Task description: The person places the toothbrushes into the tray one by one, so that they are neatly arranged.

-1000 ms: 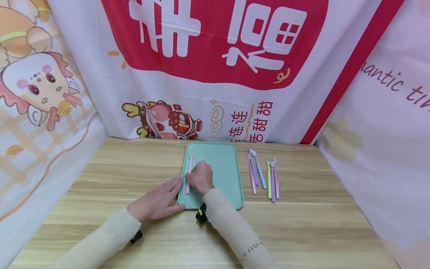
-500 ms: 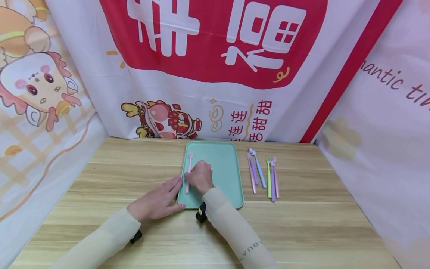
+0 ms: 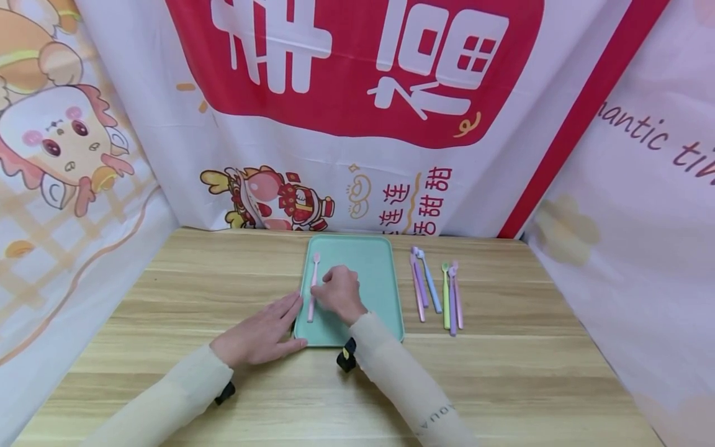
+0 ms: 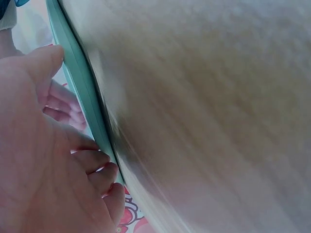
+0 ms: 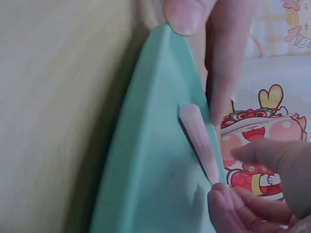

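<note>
A pink toothbrush lies lengthwise along the left side of a mint-green tray. My right hand is over the tray, just right of the toothbrush's middle. In the right wrist view its thumb and bent fingers stand apart, the fingertips right at the toothbrush handle and overlapping it. My left hand rests flat with straight fingers against the tray's left edge, its thumb at the near left corner. The left wrist view shows its fingertips along the tray wall.
Right of the tray, toothbrushes lie in two groups on the wooden table: pink, purple and blue in one, green, purple and pink in the other. A printed cloth hangs behind the table, with more cloth at both sides.
My right hand has shifted slightly right, and its grip on the toothbrush has loosened. The toothbrush stays in place on the tray. My left hand has not visibly moved.
</note>
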`<state>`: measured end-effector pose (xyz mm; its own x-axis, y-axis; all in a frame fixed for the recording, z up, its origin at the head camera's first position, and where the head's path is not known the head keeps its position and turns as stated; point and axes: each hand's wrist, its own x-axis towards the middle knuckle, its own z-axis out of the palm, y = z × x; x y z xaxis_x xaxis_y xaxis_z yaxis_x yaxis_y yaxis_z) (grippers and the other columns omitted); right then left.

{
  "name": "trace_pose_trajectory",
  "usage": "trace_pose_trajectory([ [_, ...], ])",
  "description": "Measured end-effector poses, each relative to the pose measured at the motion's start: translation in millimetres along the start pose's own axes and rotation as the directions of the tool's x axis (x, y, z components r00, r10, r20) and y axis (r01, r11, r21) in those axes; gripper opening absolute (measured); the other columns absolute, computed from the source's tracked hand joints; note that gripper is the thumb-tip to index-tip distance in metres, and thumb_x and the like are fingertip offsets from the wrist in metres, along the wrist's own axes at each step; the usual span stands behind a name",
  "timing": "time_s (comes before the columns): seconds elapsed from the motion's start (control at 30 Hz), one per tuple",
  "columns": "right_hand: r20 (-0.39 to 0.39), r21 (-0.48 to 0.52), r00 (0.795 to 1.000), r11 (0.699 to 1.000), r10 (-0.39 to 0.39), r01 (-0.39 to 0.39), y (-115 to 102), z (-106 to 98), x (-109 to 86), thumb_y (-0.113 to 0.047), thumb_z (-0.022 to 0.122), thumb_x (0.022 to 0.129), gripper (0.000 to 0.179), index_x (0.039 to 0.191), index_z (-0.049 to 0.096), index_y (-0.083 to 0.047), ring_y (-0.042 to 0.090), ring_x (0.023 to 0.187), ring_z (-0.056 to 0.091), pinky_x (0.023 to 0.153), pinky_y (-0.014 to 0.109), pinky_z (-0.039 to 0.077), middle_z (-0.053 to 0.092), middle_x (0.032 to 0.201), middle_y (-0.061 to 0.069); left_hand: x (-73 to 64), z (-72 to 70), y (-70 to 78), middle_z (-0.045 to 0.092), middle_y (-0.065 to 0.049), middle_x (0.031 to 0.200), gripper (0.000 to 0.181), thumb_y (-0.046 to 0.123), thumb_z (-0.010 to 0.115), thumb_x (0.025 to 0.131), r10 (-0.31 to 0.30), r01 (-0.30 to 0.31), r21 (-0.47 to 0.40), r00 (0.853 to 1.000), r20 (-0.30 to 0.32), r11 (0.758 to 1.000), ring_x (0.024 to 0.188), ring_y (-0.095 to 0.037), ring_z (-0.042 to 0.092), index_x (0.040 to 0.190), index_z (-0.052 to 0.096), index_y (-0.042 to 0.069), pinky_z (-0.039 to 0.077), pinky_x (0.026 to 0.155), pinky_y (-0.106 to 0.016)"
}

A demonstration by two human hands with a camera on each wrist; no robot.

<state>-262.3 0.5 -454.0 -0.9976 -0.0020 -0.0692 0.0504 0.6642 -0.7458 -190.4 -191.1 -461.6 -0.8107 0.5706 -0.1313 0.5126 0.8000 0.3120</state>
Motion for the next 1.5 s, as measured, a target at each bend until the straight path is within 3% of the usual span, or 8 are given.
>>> trace_pose_trajectory([
  [0.1, 0.022, 0.037, 0.997, 0.996, -0.079, 0.078, 2, -9, -2.2, -0.02, 0.086, 0.089, 0.034, 0.117, 0.077, -0.003, 0.012, 0.079, 0.066, 0.07, 0.026, 0.059, 0.076, 0.097, 0.006, -0.3, -0.7, 0.0, 0.014, -0.021, 0.177, 0.092, 0.057, 0.054, 0.106, -0.007, 0.007, -0.004, 1.0, 0.006, 1.0, 0.164, -0.041, 0.02, 0.166, 0.02, -0.005, 0.026, 0.131, -0.06],
  [0.27, 0.056, 0.069, 0.981, 0.981, -0.184, 0.18, 9, -25, -8.5, -0.02, 0.086, 0.09, 0.04, 0.122, 0.074, -0.001, 0.011, 0.087, 0.069, 0.082, 0.026, 0.063, 0.077, 0.109, 0.011, -1.0, -2.0, 0.5, 0.013, -0.021, 0.178, 0.093, 0.057, 0.054, 0.106, -0.02, 0.02, -0.008, 1.0, 0.017, 1.0, 0.164, -0.041, 0.019, 0.166, 0.02, -0.004, 0.027, 0.131, -0.06],
  [0.63, 0.081, 0.081, 0.962, 0.963, -0.262, 0.255, 34, -82, -23.5, -0.017, 0.084, 0.09, 0.037, 0.124, 0.072, -0.006, 0.022, 0.106, 0.074, 0.094, 0.036, 0.063, 0.077, 0.118, 0.014, -1.2, -3.4, 1.6, 0.011, -0.022, 0.178, 0.091, 0.055, 0.053, 0.107, -0.029, 0.029, -0.006, 0.999, 0.029, 1.0, 0.165, -0.041, 0.016, 0.166, 0.018, -0.004, 0.024, 0.132, -0.06],
  [0.8, 0.065, 0.059, 0.961, 0.962, -0.269, 0.266, 49, -106, -28.1, -0.016, 0.084, 0.09, 0.037, 0.124, 0.073, -0.006, 0.025, 0.108, 0.075, 0.096, 0.037, 0.063, 0.077, 0.115, 0.009, -1.0, -1.7, -0.4, 0.009, -0.023, 0.178, 0.091, 0.054, 0.053, 0.107, -0.014, 0.014, -0.002, 1.0, 0.027, 1.0, 0.165, -0.041, 0.015, 0.166, 0.017, -0.005, 0.023, 0.132, -0.06],
  [1.03, 0.094, 0.029, 0.958, 0.962, -0.272, 0.27, 75, -139, -34.8, -0.015, 0.082, 0.092, 0.042, 0.13, 0.069, -0.003, 0.028, 0.115, 0.072, 0.101, 0.04, 0.061, 0.074, 0.124, 0.014, -0.8, -1.2, -0.3, 0.008, -0.023, 0.177, 0.091, 0.055, 0.052, 0.108, -0.007, 0.007, -0.004, 1.0, 0.029, 1.0, 0.165, -0.042, 0.015, 0.166, 0.017, -0.006, 0.024, 0.132, -0.06],
  [1.3, 0.111, -0.063, 0.968, 0.97, -0.225, 0.233, 113, -180, -43.5, -0.017, 0.08, 0.093, 0.046, 0.134, 0.067, -0.001, 0.03, 0.118, 0.072, 0.101, 0.043, 0.061, 0.073, 0.129, 0.019, 2.1, 2.5, 0.5, 0.01, -0.023, 0.177, 0.091, 0.056, 0.049, 0.108, -0.001, 0.0, 0.02, 1.0, 0.031, 1.0, 0.165, -0.041, 0.016, 0.166, 0.019, -0.007, 0.025, 0.131, -0.06],
  [1.5, 0.098, -0.157, 0.979, 0.969, -0.177, 0.191, 142, -210, -39.6, -0.019, 0.081, 0.093, 0.05, 0.137, 0.066, 0.0, 0.034, 0.12, 0.071, 0.102, 0.048, 0.061, 0.072, 0.131, 0.019, 2.8, 1.6, 1.2, 0.011, -0.023, 0.177, 0.091, 0.056, 0.05, 0.107, -0.011, 0.01, 0.02, 0.999, 0.038, 1.0, 0.165, -0.041, 0.017, 0.166, 0.019, -0.006, 0.026, 0.131, -0.06],
])
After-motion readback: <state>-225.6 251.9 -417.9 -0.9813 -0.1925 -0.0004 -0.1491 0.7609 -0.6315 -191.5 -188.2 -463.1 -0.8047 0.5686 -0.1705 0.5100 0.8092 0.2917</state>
